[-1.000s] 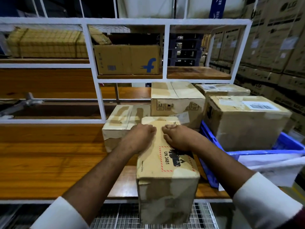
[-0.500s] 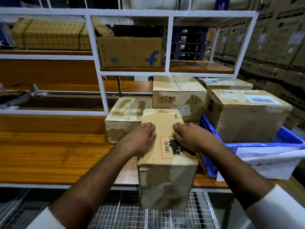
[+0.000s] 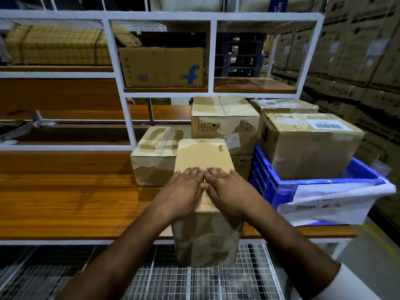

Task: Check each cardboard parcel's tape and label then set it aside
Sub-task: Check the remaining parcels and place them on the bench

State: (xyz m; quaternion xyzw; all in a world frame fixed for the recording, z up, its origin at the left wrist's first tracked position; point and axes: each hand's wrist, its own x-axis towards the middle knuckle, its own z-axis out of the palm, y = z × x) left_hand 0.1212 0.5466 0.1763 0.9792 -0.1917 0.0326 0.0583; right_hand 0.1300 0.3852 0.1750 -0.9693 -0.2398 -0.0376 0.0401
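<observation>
A tall cardboard parcel stands at the front edge of the wooden shelf, its near end overhanging the edge. My left hand and my right hand lie flat side by side on its top, fingers straight and pointing away, covering most of the red-dashed label. Behind it sit a taped low parcel and a bigger parcel with handling symbols.
A blue crate at the right holds a large parcel with a barcode label and a white bag. A white rack frame rises behind, with a logo box on its upper shelf. Wire mesh lies below.
Both hands slid toward me along the parcel's top and came together, now covering the red-dashed label. The parcel's far half is uncovered.
</observation>
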